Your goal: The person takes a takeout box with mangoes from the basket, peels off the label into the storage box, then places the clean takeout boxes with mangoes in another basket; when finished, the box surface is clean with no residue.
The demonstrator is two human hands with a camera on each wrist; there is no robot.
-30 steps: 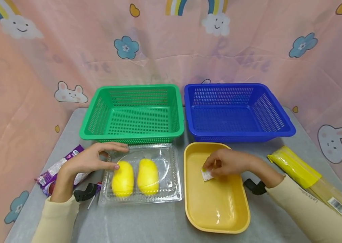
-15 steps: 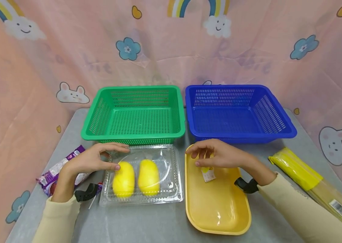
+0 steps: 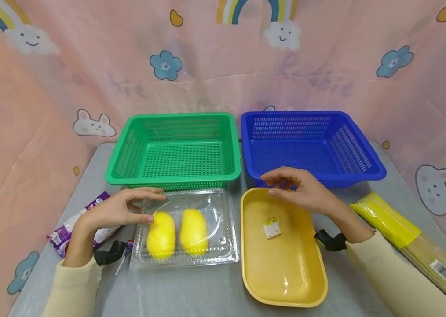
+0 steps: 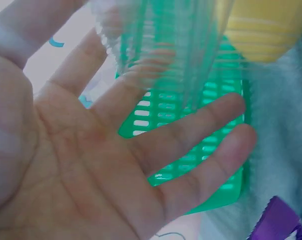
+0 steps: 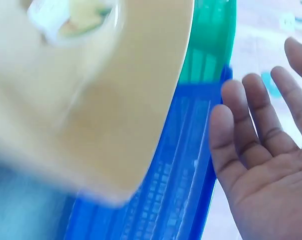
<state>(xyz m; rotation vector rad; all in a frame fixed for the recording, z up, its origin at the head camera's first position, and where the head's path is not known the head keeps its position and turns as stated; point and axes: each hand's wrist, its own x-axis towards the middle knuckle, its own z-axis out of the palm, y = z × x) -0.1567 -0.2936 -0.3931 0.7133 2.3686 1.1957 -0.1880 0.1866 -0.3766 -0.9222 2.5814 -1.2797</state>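
My left hand (image 3: 110, 211) is beside the left edge of a clear plastic clamshell box (image 3: 223, 224), thumb and fingers spread. Two yellow mangoes, a left one (image 3: 161, 237) and a right one (image 3: 194, 231), show through the plastic. In the left wrist view the palm (image 4: 85, 165) holds nothing. Over the far rim of a yellow tray (image 3: 278, 273) is my right hand (image 3: 306, 191), its fingers loosely bent. Nothing is in that palm (image 5: 276, 185) in the right wrist view. A small white printed label (image 3: 272, 229) with a yellow piece lies on the tray's floor.
Behind stand a green basket (image 3: 112, 169) and a blue basket (image 3: 365, 174), side by side. A purple and white packet (image 3: 64, 229) and a lollipop (image 3: 128, 246) lie at the left. A long yellow-topped clear packet (image 3: 389, 220) lies at the right.
My right hand has let go of the small label, which now lies in the yellow tray. It has risen away towards the blue basket. The left hand has barely moved.
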